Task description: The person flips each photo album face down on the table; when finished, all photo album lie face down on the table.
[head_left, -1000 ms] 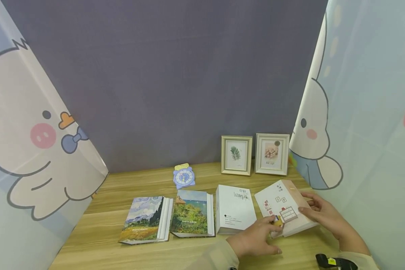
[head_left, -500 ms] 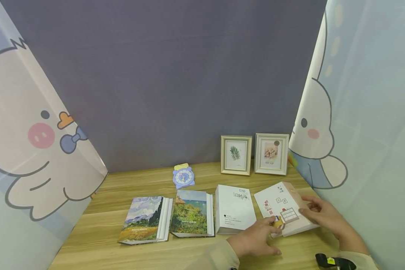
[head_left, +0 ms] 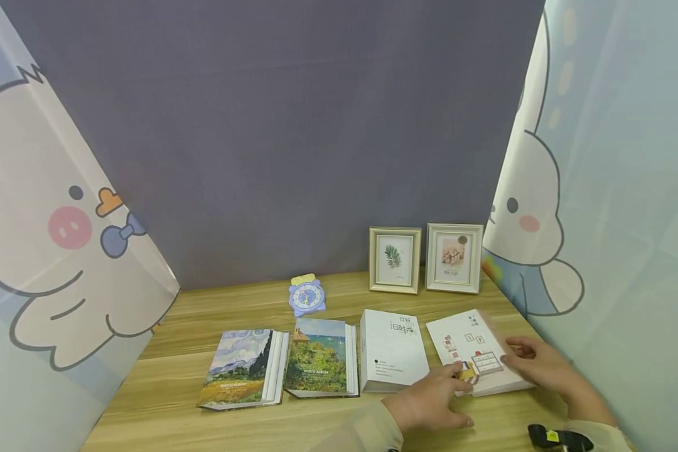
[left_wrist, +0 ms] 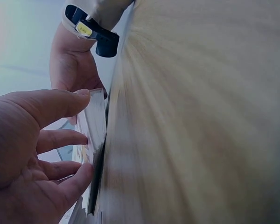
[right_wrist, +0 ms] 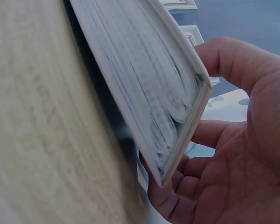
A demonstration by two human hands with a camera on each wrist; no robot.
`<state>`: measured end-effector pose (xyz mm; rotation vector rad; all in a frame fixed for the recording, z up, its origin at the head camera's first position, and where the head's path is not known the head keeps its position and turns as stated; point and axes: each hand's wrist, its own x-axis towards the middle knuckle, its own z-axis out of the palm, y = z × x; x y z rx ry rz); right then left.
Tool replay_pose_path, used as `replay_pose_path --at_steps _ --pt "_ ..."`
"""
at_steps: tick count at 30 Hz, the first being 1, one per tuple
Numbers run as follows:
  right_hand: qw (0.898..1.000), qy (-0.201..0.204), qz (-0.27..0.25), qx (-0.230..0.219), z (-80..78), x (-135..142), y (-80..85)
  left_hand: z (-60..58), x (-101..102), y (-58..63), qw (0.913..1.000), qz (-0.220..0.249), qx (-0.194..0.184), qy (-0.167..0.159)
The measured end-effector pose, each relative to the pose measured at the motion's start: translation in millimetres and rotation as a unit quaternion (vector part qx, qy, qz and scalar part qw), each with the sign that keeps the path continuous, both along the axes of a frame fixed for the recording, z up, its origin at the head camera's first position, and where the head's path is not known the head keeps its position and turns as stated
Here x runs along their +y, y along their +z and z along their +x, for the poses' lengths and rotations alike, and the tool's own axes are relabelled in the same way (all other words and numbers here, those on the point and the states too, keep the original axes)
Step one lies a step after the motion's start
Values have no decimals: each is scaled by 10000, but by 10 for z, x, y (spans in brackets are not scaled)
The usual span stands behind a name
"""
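Observation:
A thick white photo album (head_left: 468,345) with a drawn chest of drawers on its cover lies at an angle at the table's right. My right hand (head_left: 542,364) holds its spine side; in the right wrist view the thumb of the right hand (right_wrist: 252,126) is at the cover and the fingers curl round the spine. That view also shows the page edges of the album (right_wrist: 140,70). The fingers of my left hand (head_left: 432,398) touch the album's near left corner, with the thumb apart from it. In the left wrist view, the left hand's (left_wrist: 32,154) fingers are loosely bent.
Left of it stand a white boxy album (head_left: 395,348) and two painted-cover photo albums (head_left: 316,355), (head_left: 237,364) in a row. Behind are a blue toy clock (head_left: 307,296) and two picture frames (head_left: 395,260), (head_left: 454,257) near the dark curtain (head_left: 282,138). Printed curtains flank both sides.
The held album's spine side has come down and it lies flatter, its far edge slightly nearer me. My right hand has moved down slightly with it; the left hand barely moved.

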<state>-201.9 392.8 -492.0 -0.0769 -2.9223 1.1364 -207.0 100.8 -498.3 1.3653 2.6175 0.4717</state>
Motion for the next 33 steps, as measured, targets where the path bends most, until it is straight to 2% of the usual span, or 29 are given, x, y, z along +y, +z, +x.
replay_pose_path --at_steps 11,26,33 --pt "9999 83 114 86 -39 16 -66 -7 5 17 10000 -21 -52 -64" --pt "9996 104 -202 152 -47 -14 -80 -11 8 14 9999 -34 -76 -145" --pt "9997 -12 52 222 -66 -36 -39 -15 5 9 9997 143 -161 -104"
